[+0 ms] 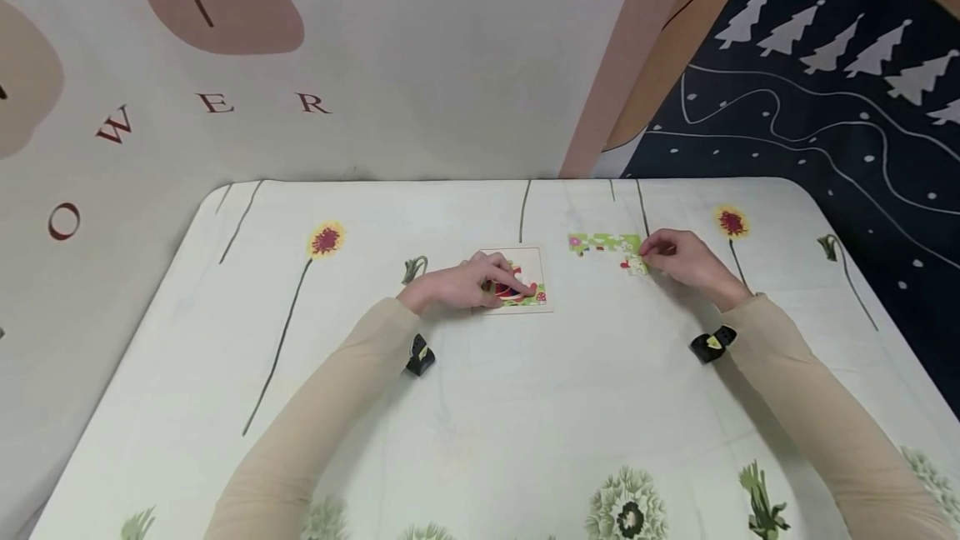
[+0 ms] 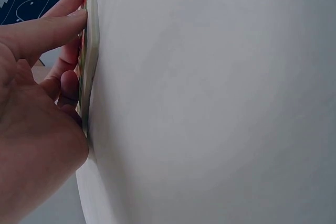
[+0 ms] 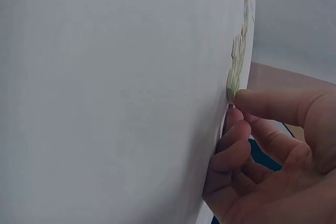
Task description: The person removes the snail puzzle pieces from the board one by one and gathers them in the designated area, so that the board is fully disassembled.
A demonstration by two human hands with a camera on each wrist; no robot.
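Note:
My left hand (image 1: pixel 459 283) rests on a square jigsaw board (image 1: pixel 529 257), partly filled with a red, green and dark blue picture. Its fingers lie over the picture and hide part of it; in the left wrist view the board's pale edge (image 2: pixel 91 51) runs alongside the fingertips. To the right of the board lies a group of green jigsaw pieces (image 1: pixel 603 241), flat on the cloth in an L-like shape. At that group's right end, my right hand (image 1: pixel 688 262) pinches a jigsaw piece between thumb and fingers. The fingertips cover most of that piece.
A white tablecloth (image 1: pixel 525 407) printed with flowers and stems covers the table. Behind stands a pale printed backdrop (image 1: pixel 435 65), with a dark cloth (image 1: pixel 810 132) showing white trees at the right. Each wrist wears a small black device, one at the left (image 1: pixel 421 355).

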